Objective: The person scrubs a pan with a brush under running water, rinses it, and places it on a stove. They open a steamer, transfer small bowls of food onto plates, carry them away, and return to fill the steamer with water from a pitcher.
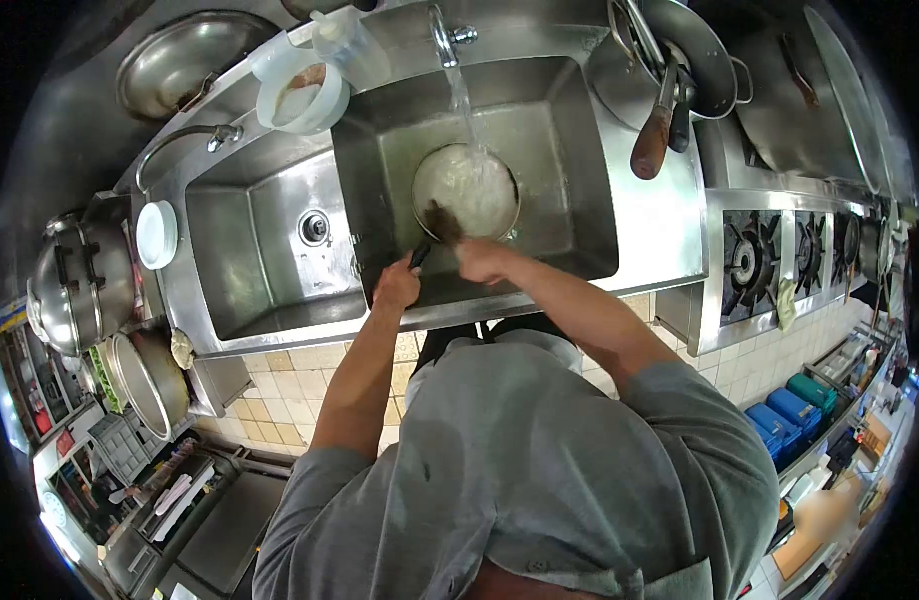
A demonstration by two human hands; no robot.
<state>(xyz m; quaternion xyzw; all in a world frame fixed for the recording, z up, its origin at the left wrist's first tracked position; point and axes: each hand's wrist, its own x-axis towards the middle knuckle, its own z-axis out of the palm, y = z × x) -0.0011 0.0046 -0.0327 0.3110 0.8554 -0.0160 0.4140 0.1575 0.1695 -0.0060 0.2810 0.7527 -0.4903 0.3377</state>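
Observation:
A round pan (467, 195) full of foamy, cloudy water sits in the right sink basin (569, 225). Water runs into it from the faucet (443, 40). My left hand (397, 284) is closed around the pan's black handle (420, 255), at the near left of the rim. My right hand (484, 262) grips a brown scrub brush (443, 222), its head over the pan's near edge and partly in the water. The fingers of my right hand are partly hidden, and the pan's bottom is out of sight beneath the foam.
The left basin (264, 260) has a drain and its own faucet (222, 136). White plastic tubs (304, 100) stand behind the divider. At right, a large pot (719, 75) holds wooden-handled tools (651, 150). Gas burners (747, 262) lie farther right; a stack of white lids (157, 235) is at left.

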